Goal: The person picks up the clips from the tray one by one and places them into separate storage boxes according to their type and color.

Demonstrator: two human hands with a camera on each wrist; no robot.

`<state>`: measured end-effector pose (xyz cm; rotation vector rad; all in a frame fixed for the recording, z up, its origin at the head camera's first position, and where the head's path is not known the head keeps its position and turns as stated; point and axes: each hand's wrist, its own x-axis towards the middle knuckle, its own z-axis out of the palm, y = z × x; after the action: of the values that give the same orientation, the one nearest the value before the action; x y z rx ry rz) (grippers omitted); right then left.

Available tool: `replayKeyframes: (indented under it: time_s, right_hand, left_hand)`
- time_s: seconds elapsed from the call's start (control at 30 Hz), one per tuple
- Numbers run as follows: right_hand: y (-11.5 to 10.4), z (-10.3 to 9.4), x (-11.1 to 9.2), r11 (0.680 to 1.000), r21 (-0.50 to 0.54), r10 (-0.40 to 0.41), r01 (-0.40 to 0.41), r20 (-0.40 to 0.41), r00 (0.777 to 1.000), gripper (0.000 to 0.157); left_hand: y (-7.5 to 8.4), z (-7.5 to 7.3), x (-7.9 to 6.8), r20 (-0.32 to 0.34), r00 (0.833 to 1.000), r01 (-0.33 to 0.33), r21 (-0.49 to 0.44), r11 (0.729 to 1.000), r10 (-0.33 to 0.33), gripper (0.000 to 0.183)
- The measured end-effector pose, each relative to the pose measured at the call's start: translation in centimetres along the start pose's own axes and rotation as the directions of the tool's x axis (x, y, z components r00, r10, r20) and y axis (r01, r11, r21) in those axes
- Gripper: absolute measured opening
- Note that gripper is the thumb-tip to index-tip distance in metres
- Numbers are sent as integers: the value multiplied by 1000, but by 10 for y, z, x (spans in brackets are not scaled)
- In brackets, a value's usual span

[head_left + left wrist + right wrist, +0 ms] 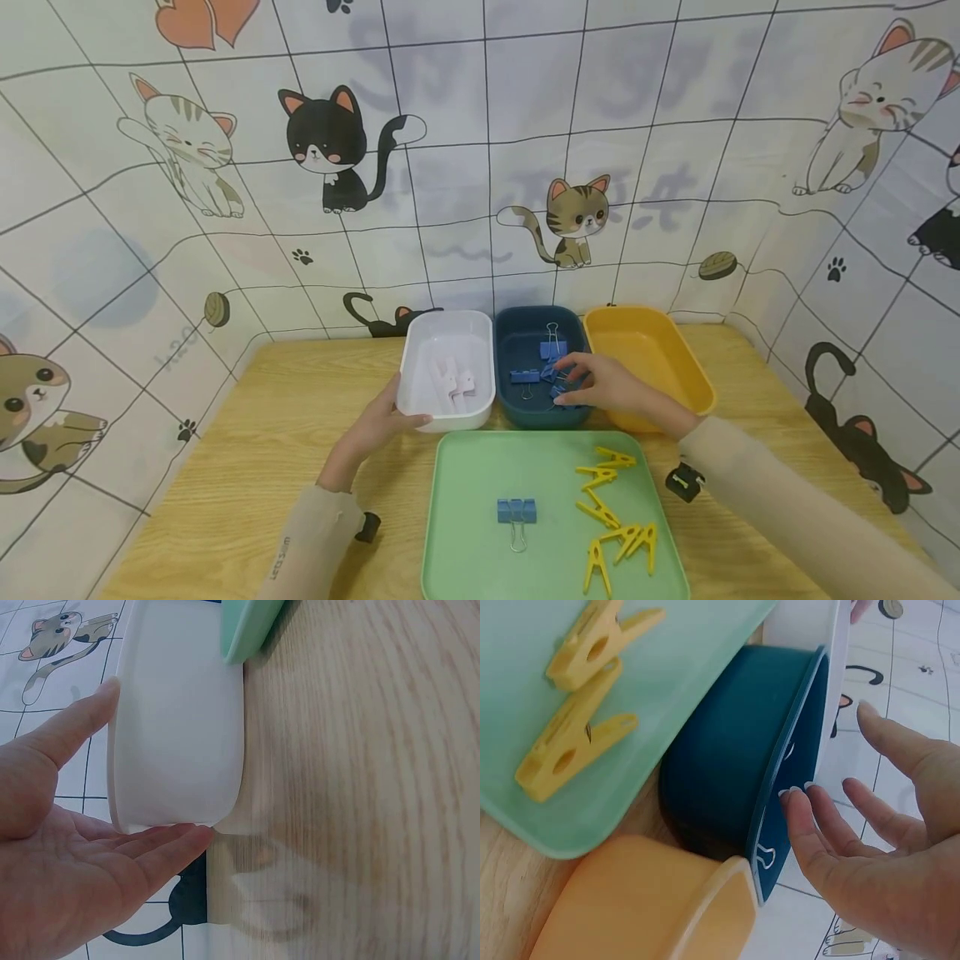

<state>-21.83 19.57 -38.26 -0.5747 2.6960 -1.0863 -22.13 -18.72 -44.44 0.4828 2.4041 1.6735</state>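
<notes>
My left hand (378, 423) touches the left end of a white tub (453, 423), thumb at its rim and straight fingers along its wall in the left wrist view. White clips (467, 383) lie inside. Over a dark blue tub (536, 417), my right hand (607, 383) hovers with parted, slightly bent fingers and nothing visible between them. Blue binder clips (552, 349) lie in that tub, some hidden behind the fingers. A blue binder clip (517, 510) rests on a green tray (472, 567), left of several yellow clothespins (596, 567).
An orange-yellow tub (652, 350) stands right of the dark blue one, partly behind the right wrist. All three tubs stand in a row behind the tray on a wooden table (300, 375). A cat-print cloth (450, 200) hangs behind and beside the table.
</notes>
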Motion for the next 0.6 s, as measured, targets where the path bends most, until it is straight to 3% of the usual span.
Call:
replayKeyframes:
  time_s: [0.2,0.47,0.6]
  right_hand:
    - [-8,5,-7,999,39,0,0,-5,1000,51]
    - [-11,16,-16,997,47,-60,60,-4,998,47]
    - [-12,21,-20,993,35,-109,110,-19,994,44]
  left_hand:
    - [0,-1,0,4,1000,-1,39,999,1,94]
    - [1,0,0,1,1000,6,35,999,-6,96]
    - [16,2,-6,3,1000,25,12,1000,-25,93]
